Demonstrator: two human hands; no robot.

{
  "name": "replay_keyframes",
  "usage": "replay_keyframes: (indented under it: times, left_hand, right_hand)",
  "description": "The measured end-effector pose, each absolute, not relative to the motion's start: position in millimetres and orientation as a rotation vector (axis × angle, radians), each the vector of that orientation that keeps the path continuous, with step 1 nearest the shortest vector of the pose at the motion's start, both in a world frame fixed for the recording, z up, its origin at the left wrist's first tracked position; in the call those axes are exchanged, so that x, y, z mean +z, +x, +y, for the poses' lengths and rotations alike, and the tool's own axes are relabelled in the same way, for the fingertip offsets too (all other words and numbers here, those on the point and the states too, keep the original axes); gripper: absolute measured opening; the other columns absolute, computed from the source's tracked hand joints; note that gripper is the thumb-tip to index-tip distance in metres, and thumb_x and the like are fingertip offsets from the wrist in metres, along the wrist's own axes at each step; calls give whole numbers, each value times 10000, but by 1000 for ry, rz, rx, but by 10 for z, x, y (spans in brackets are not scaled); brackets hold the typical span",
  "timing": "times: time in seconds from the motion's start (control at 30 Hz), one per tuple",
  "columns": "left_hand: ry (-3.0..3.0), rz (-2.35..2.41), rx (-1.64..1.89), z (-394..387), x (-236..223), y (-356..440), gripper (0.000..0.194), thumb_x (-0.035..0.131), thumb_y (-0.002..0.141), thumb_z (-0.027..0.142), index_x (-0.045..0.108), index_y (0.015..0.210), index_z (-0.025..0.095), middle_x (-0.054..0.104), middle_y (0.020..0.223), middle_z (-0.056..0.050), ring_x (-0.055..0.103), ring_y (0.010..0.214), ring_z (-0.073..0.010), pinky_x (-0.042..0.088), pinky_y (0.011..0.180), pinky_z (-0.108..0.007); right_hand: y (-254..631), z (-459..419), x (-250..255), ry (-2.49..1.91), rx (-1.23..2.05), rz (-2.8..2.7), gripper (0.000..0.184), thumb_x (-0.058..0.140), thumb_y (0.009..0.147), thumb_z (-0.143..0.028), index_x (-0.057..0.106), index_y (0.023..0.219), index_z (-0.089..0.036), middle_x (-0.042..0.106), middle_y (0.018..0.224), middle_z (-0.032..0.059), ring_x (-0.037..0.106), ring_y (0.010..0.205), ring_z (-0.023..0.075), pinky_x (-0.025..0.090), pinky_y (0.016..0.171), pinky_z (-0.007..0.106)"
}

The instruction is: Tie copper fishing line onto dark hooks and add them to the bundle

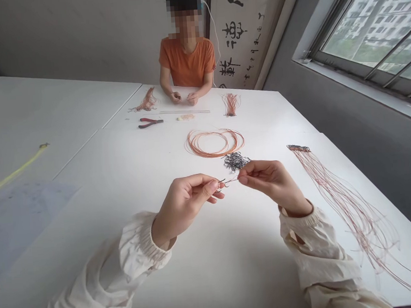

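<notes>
A white worktop (125, 216) fills the view, with a window (366, 30) off to the right and a hanging calligraphy scroll (239, 29) beyond it. At the far side sits a co-worker in an orange shirt (187, 61), whose hands (183, 97) are together over the worktop, well apart from the person's own. To the right lies a long fan of loose lines (350, 209), their dark ends gathered in a row, probably laid straight to keep them from tangling. Nearer the middle is a copper coil (214, 143), with two small bundles (230, 104) (145, 102) farther off. Red-handled pliers (150, 122), a ruler (184, 112) and a pale heap (185, 117) lie toward the co-worker. Just beyond the person's hands sits a tangled pile of dark hooks (235, 161), within easy reach. The left hand (183, 207) and right hand (274, 182) are raised off the worktop, close together, likely for a clear view and steady control. The left fingers (211, 185) are narrowly pinched on a dark hook (222, 183), and the right fingers (244, 174) are pinched on a thin line (232, 180) beside it. At this size, the exact join between them is hard to make out.
</notes>
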State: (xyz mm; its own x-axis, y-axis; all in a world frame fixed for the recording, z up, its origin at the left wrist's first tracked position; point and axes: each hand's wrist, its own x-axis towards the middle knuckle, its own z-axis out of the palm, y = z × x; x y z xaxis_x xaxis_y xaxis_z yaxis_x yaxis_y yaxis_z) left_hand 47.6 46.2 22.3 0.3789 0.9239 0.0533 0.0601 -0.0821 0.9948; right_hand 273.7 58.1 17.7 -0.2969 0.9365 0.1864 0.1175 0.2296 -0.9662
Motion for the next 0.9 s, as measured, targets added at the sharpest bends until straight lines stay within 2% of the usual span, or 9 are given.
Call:
replay_keyframes:
  times: [0.17,0.37,0.47,0.63,0.7,0.9]
  left_hand:
    - [1583,963,803,447,167,478,274,577,930,379,680,869,133,702,824,-60,692,750,-160,556,655,-231]
    - [1617,984,749,429,159,478,274,565,935,380,668,865,136,683,776,-41,663,694,-136,555,657,-225]
    - [1625,995,745,414,169,478,270,564,935,375,671,865,138,681,763,-32,656,682,-128,556,657,-221]
    - [1642,1008,747,406,187,475,257,568,933,362,683,880,138,679,757,-25,651,672,-118,558,654,-212]
    - [1644,1012,742,409,184,474,263,568,933,364,680,865,135,676,753,-25,652,667,-117,561,652,-212]
    - [1678,1014,721,408,171,480,270,561,934,346,676,815,132,665,722,-21,644,633,-111,557,633,-210]
  right_hand:
    - [2726,507,233,-1030,1107,-1576,182,718,836,-348,698,813,-169,637,737,39,532,648,143,428,576,281]
    - [2632,489,185,-1063,1142,-1638,248,734,804,-420,730,826,-172,634,705,43,506,600,147,395,508,282]
    - [2620,487,181,-1068,1147,-1653,274,728,805,-436,738,819,-162,568,620,21,425,534,119,327,467,270]
    - [2635,486,177,-1088,1202,-1708,240,716,836,-383,739,840,-144,346,509,-51,224,492,77,176,462,265]
    - [2645,489,174,-1088,1203,-1709,231,718,837,-372,739,844,-142,309,508,-60,205,497,76,160,467,268]
    - [2636,484,183,-1083,1209,-1714,213,715,839,-349,740,832,-138,325,504,-60,215,493,73,163,461,265]
